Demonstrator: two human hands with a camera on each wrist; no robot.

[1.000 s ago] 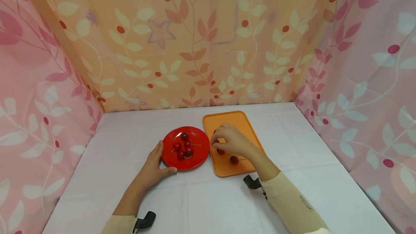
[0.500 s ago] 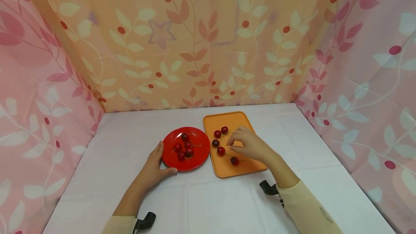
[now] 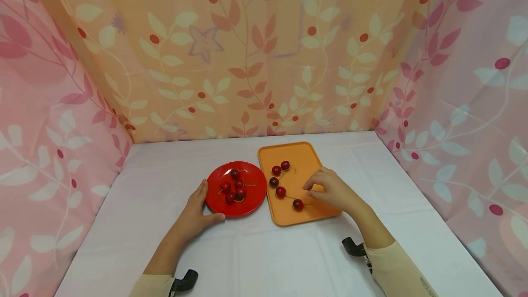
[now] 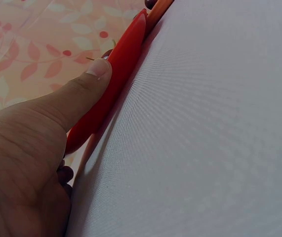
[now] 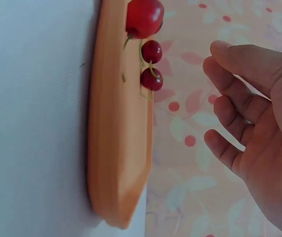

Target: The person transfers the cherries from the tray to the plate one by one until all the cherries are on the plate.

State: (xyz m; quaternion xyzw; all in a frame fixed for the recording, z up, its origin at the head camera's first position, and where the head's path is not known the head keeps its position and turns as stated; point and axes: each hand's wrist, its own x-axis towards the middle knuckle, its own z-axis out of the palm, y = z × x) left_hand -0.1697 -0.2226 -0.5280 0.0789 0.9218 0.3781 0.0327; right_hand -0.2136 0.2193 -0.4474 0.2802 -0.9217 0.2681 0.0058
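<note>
Spread along the left rim of a round red plate [image 3: 255, 200], my left hand [image 3: 190, 217] holds it, thumb at the front edge. The left wrist view shows the thumb [image 4: 81, 94] against the plate's side [image 4: 123, 64]. Several dark red cherries [image 3: 229, 197] with stems lie on the plate. To its right is an orange tray [image 3: 284, 217], where several more cherries [image 3: 281, 191] rest in its left half. Over the tray's right side hovers my right hand [image 3: 330, 190], fingers loosely bent. In the right wrist view, nothing lies between that hand's thumb and fingertips [image 5: 215, 69].
A white cloth [image 3: 231, 260] covers the table. Flowered curtains, orange at the back [image 3: 247, 81] and pink at both sides, surround it. Black wrist camera mounts [image 3: 185, 281] stick out from both sleeves.
My right hand has drawn back to the right from the tray's left side, uncovering the cherries there. My left hand and the plate have stayed put.
</note>
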